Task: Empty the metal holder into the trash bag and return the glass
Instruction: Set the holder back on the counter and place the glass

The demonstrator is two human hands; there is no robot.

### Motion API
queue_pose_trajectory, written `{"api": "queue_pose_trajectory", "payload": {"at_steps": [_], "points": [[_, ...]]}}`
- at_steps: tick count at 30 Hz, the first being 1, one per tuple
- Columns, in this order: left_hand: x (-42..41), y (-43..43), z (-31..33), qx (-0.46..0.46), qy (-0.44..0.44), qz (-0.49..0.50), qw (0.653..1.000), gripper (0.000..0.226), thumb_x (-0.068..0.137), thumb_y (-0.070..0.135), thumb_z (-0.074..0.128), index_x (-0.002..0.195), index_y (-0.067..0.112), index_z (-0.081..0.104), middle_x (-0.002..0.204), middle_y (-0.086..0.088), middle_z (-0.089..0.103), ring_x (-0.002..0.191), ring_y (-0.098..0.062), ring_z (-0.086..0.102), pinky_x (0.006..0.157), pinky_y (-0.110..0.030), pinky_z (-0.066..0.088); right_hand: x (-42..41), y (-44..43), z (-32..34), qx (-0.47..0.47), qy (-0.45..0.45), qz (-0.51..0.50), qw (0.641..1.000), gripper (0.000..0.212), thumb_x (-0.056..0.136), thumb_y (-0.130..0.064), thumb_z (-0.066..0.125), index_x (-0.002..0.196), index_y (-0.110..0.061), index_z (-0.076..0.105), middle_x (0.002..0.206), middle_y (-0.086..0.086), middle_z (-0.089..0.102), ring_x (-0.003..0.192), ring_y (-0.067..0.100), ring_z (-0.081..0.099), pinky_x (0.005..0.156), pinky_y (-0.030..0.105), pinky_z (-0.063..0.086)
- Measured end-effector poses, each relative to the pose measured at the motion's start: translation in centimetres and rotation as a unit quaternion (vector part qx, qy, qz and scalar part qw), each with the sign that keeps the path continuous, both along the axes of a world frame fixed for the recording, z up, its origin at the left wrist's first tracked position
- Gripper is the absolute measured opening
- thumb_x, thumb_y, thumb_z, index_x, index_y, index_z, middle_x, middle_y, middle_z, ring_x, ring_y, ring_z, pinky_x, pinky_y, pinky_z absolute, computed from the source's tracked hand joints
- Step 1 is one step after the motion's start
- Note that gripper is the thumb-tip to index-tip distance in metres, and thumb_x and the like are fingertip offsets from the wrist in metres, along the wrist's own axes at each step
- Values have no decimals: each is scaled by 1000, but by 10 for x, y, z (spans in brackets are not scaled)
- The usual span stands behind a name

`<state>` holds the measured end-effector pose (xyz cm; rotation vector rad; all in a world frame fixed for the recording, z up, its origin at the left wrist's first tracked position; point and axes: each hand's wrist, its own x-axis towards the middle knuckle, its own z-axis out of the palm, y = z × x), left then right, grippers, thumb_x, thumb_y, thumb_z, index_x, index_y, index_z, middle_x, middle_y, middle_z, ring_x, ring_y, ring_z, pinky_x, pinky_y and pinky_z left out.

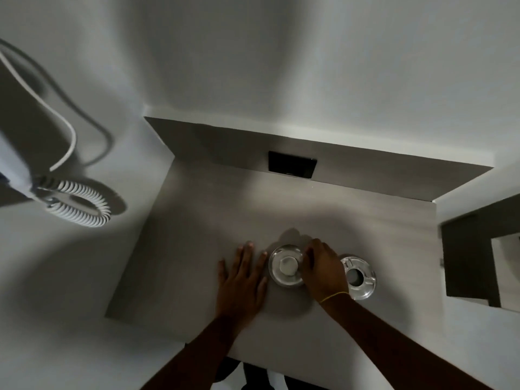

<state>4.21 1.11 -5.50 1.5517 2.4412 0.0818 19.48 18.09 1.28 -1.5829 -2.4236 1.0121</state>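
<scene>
A round metal holder (285, 266) stands on the grey shelf (197, 249), seen from straight above, with a pale round thing in its middle. My right hand (323, 267) grips the holder's right rim with curled fingers. My left hand (242, 280) lies flat and open on the shelf just left of the holder, fingertips near its rim. A clear glass (358, 277) stands upright to the right of my right hand, partly hidden by my wrist. No trash bag is in view.
A black wall plate (292, 164) sits on the panel behind the shelf. A coiled white cord (78, 204) hangs on the wall at the left. A dark frame with a mirror edge (484, 257) is at the right. White walls surround the shelf.
</scene>
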Motion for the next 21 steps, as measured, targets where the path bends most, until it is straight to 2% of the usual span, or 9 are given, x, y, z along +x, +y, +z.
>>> {"api": "queue_pose_trajectory", "payload": {"at_steps": [2, 4, 6, 9, 12, 14, 15, 18, 21], "points": [[0, 0, -2, 5, 1, 0, 1000, 68, 104, 51, 41, 169, 36, 24, 181, -5, 14, 167, -29, 9, 122, -69, 19, 6, -6, -7, 70, -2, 36, 997, 22, 94, -20, 61, 114, -10, 65, 113, 12, 66, 103, 37, 61, 87, 44, 50], [1, 0, -1, 9, 1, -4, 1000, 67, 104, 51, 42, 168, 35, 27, 181, -5, 15, 167, -29, 8, 122, -69, 19, 13, -12, -16, 138, -17, 67, 988, 43, 96, -31, 57, 134, -12, 62, 136, 10, 62, 123, 35, 57, 101, 45, 46], [0, -1, 1, 9, -1, -6, 1000, 66, 104, 51, 43, 167, 35, 29, 180, -5, 18, 167, -29, 10, 122, -69, 20, 20, -19, -25, 150, -40, 83, 984, 57, 99, -39, 53, 149, -12, 54, 158, 10, 50, 143, 34, 46, 116, 49, 37], [0, 0, 9, -1, -5, -11, 1000, 66, 103, 49, 46, 166, 33, 33, 179, -6, 22, 166, -31, 16, 120, -71, 26, 28, -30, -28, 143, -48, 68, 986, 66, 101, -49, 44, 154, -11, 49, 166, 11, 40, 151, 36, 40, 124, 52, 30], [-2, 3, 18, -26, -10, -19, 999, 65, 102, 49, 48, 164, 31, 41, 176, -9, 30, 163, -34, 26, 118, -72, 31, 33, -30, -16, 160, -49, 32, 985, 67, 103, -48, 37, 162, -16, 38, 169, 8, 36, 153, 36, 37, 122, 56, 30], [-8, 2, 26, -38, -10, -38, 998, 65, 102, 50, 46, 164, 32, 40, 177, -10, 27, 163, -34, 25, 119, -70, 31, 40, -27, -1, 151, -114, -29, 981, 72, 99, -49, 43, 164, -21, 32, 168, 9, 35, 153, 38, 34, 119, 61, 31], [-12, 1, 29, -47, -12, -47, 998, 66, 104, 51, 42, 167, 34, 34, 179, -9, 19, 165, -32, 18, 121, -69, 27, 44, -28, 7, 125, -154, -66, 978, 78, 94, -52, 47, 164, -23, 30, 168, 9, 33, 154, 39, 33, 118, 64, 31], [-18, 0, 31, -68, -25, -63, 995, 67, 107, 55, 30, 170, 40, 13, 181, -2, -5, 167, -26, -4, 128, -65, 10, 63, -27, 17, 51, -205, -116, 971, 86, 77, -61, 56, 154, -30, 35, 164, 6, 33, 148, 39, 35, 107, 62, 43], [-19, -2, 32, -40, -39, -60, 997, 66, 107, 53, 39, 169, 37, 24, 181, -3, 6, 167, -28, 6, 126, -68, 16, 71, -23, 21, 22, -201, -96, 975, 84, 68, -62, 61, 145, -33, 44, 153, 3, 40, 134, 39, 45, 98, 55, 51]]}}
